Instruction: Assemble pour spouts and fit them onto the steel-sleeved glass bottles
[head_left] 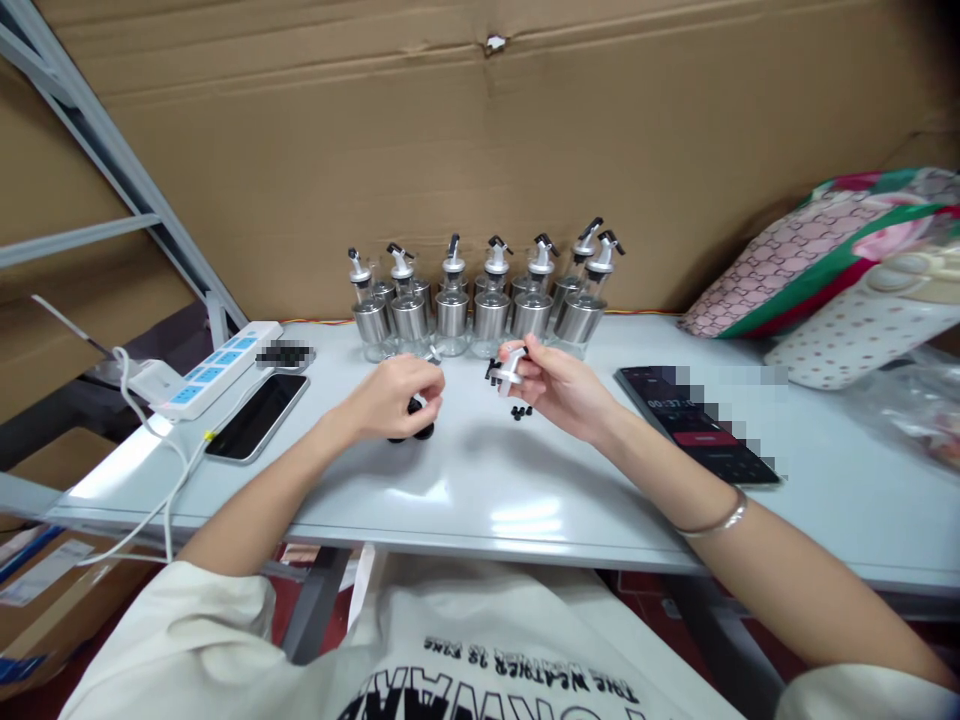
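Note:
My right hand (pixel 559 385) holds a silver bottle pour spout (pixel 512 366) between thumb and fingers, above the table. Small black parts (pixel 492 372) show just left of it, and a few more black pieces (pixel 520 412) lie on the table below. My left hand (pixel 397 397) is closed with the fingers curled, low over the table. Round black parts (pixel 424 430) lie beneath it, partly covered; whether one is in the fingers is hidden. Behind both hands stand several glass-and-steel oil bottles (pixel 491 316) with silver spouts and black levers.
To the left are a white power strip (pixel 217 370), a dark phone (pixel 259 418) and white cables (pixel 176 480). On the right lie another phone (pixel 697 425), a spotted white bottle (pixel 855 320) and a patterned bag (pixel 810 250). A cardboard wall (pixel 465 150) backs the table.

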